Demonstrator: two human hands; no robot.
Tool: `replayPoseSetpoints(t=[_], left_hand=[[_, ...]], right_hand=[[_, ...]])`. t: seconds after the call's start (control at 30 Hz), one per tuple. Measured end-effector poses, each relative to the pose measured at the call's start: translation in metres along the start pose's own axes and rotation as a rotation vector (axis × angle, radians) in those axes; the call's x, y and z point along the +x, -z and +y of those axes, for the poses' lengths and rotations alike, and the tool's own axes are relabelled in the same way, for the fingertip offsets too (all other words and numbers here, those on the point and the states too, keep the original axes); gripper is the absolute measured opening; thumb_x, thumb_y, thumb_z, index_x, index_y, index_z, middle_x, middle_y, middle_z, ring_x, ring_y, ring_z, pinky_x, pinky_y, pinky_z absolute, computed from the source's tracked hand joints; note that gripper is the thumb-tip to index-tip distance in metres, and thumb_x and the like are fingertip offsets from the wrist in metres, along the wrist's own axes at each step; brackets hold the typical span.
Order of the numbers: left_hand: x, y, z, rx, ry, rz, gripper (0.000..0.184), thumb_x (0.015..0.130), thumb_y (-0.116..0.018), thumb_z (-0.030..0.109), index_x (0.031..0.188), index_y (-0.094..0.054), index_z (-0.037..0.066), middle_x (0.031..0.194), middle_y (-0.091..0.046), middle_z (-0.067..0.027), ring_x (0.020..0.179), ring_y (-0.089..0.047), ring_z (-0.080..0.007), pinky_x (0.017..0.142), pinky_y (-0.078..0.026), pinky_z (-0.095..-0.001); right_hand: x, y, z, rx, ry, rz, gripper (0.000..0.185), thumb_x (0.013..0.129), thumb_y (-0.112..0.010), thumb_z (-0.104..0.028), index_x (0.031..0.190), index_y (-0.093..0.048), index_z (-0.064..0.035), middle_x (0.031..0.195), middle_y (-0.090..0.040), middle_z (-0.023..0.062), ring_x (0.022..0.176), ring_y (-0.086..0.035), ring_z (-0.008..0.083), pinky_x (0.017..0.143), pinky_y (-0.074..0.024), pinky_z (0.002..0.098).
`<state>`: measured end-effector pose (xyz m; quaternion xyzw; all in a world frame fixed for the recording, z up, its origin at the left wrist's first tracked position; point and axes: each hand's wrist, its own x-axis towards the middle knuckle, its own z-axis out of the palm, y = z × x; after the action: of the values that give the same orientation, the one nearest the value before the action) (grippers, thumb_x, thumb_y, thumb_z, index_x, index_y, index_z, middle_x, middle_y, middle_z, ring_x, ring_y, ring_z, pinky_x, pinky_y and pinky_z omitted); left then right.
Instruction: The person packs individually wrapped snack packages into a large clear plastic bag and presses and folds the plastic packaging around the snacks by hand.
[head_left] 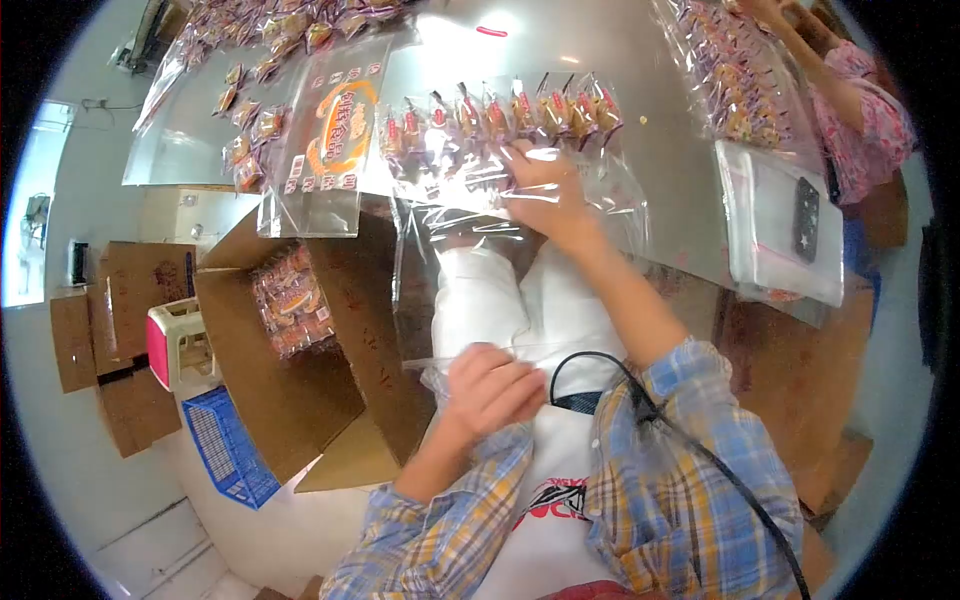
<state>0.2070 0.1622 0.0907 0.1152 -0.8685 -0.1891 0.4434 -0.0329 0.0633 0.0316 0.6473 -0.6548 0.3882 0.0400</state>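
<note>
A row of small wrapped snack packets lies on the metal table inside a clear plastic bag. My right hand reaches to the row's near side, fingers extended against the packets, with shiny film over part of it. The bag's loose near end hangs off the table edge above my lap. Close to my waist, my left hand is closed on that film, its fingers curled.
A printed clear bag lies left of the row. Loose packets lie beyond it. An open carton holding filled packs stands below left. At right are flat bags with a dark phone-like object and another person's arm.
</note>
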Motion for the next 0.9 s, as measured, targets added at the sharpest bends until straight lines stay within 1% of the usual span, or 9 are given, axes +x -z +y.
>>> replayPoseSetpoints(t=[0.03,0.1,0.13,0.2,0.27,0.47,0.57,0.8,0.9], left_hand=[[0.001,-0.014,-0.002,0.018,0.009,-0.005,0.026,0.067,-0.074,-0.001,0.091,-0.073,0.007,0.088,-0.07,-0.0042,0.071,-0.064,-0.0247,0.062,-0.054,-0.0355],[0.005,-0.05,-0.02,0.087,0.25,0.02,0.029,0.072,-0.076,-0.002,0.101,-0.072,0.002,0.093,-0.072,-0.0117,0.077,-0.068,-0.0319,0.071,-0.056,-0.0399],[0.013,-0.06,-0.032,0.128,0.381,-0.038,0.04,0.078,-0.075,0.0,0.117,-0.068,-0.003,0.111,-0.071,-0.0194,0.098,-0.068,-0.0379,0.089,-0.054,-0.0458],[0.024,-0.076,-0.055,0.34,0.502,-0.043,0.049,0.085,-0.071,0.003,0.132,-0.061,-0.005,0.131,-0.064,-0.024,0.124,-0.059,-0.0421,0.107,-0.045,-0.0505],[0.036,-0.085,-0.088,0.407,0.56,-0.076,0.053,0.088,-0.069,0.007,0.139,-0.058,-0.005,0.145,-0.056,-0.0234,0.139,-0.049,-0.0431,0.115,-0.038,-0.0515],[0.101,-0.09,-0.161,0.664,0.3,-0.041,0.063,0.085,-0.073,0.013,0.144,-0.055,0.0,0.15,-0.052,-0.0196,0.145,-0.043,-0.0402,0.125,-0.019,-0.0627],[0.11,-0.094,-0.173,0.617,0.391,-0.165,0.067,0.083,-0.075,0.02,0.146,-0.055,0.007,0.151,-0.051,-0.0183,0.145,-0.043,-0.0373,0.125,-0.006,-0.0681],[0.108,-0.125,-0.198,0.701,0.324,0.083,0.058,0.082,-0.081,0.039,0.133,-0.069,0.017,0.144,-0.06,-0.0114,0.14,-0.049,-0.0317,0.125,-0.008,-0.0646],[0.107,-0.126,-0.199,0.673,0.381,0.077,0.06,0.079,-0.084,0.048,0.13,-0.071,0.019,0.142,-0.061,-0.01,0.139,-0.049,-0.0307,0.125,-0.008,-0.0638]], right_hand=[[0.001,-0.001,0.001,0.063,-0.037,-0.006,0.029,0.071,-0.075,-0.012,0.1,-0.073,-0.0093,0.105,-0.071,0.0117,0.091,-0.067,0.0318,0.082,-0.0528,0.043],[-0.019,-0.033,0.022,0.163,-0.059,0.079,0.034,0.072,-0.075,-0.012,0.105,-0.073,-0.0103,0.105,-0.071,0.0107,0.093,-0.067,0.0315,0.083,-0.0525,0.0437],[-0.025,-0.035,0.025,0.159,-0.063,0.103,0.036,0.071,-0.075,-0.011,0.107,-0.074,-0.0105,0.109,-0.071,0.0099,0.097,-0.067,0.0305,0.085,-0.0526,0.043],[-0.029,-0.028,0.021,0.103,-0.056,0.134,0.04,0.07,-0.075,-0.006,0.109,-0.076,-0.0106,0.121,-0.072,0.0079,0.105,-0.068,0.0277,0.093,-0.0528,0.0406],[-0.027,-0.023,0.017,0.162,-0.109,0.139,0.034,0.068,-0.075,-0.003,0.101,-0.08,-0.0098,0.128,-0.072,0.0078,0.117,-0.066,0.0289,0.102,-0.0504,0.041],[-0.033,-0.028,0.031,0.211,-0.081,0.187,0.043,0.067,-0.073,-0.006,0.11,-0.075,-0.0076,0.136,-0.065,0.0098,0.123,-0.06,0.0332,0.106,-0.0463,0.0443],[-0.029,-0.028,0.027,0.135,-0.096,0.153,0.055,0.067,-0.072,-0.008,0.122,-0.068,-0.008,0.139,-0.06,0.0111,0.125,-0.058,0.0338,0.107,-0.0456,0.0446],[-0.024,-0.014,0.025,0.1,-0.053,0.305,0.073,0.063,-0.078,-0.01,0.132,-0.052,-0.0049,0.131,-0.054,0.0172,0.122,-0.053,0.0382,0.104,-0.0434,0.0471],[-0.028,-0.025,0.032,0.208,-0.187,0.361,0.075,0.062,-0.081,-0.009,0.129,-0.048,-0.003,0.124,-0.052,0.0212,0.118,-0.052,0.0414,0.104,-0.042,0.0481]])
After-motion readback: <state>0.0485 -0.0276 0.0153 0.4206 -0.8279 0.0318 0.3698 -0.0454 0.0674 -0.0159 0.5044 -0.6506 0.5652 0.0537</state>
